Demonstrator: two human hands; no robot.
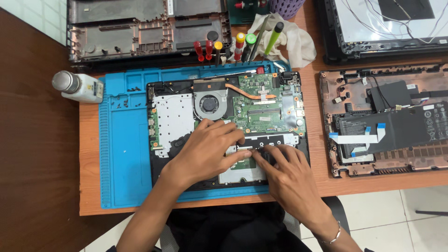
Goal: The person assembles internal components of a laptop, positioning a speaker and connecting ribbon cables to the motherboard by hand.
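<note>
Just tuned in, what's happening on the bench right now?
A person has an opened laptop lying on a blue work mat. Both hands work at the lower middle of its insides: the left hand presses fingertips onto a dark strip-shaped part, and the right hand meets it there. Screwdrivers stand behind the mat; another opened laptop base lies to the right.

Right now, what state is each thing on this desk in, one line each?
Opened black laptop: bottom cover off, green board and fan exposed.
Left hand: pressing on the laptop's middle.
Right hand: fingertips on the same spot.
White plastic bottle: lying on its side, capped.
Second, copper-coloured laptop chassis: open, black battery showing.
</note>
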